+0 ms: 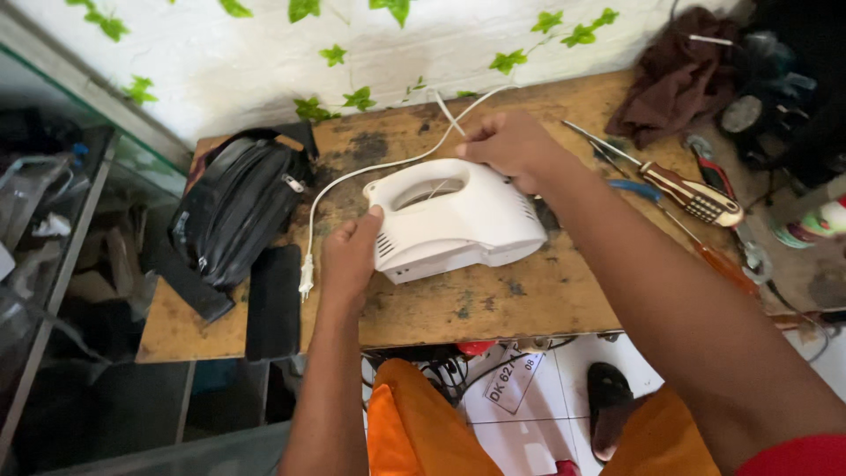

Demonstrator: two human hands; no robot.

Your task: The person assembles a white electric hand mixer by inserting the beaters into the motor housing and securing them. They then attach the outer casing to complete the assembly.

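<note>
2 hands, left hand and right hand, grip smooth white plastic mixer

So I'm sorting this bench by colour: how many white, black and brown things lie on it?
White: 1, hand mixer with cord
Black: 2, bag, flat case
Brown: 2, cloth, screwdriver
Total: 5
</note>
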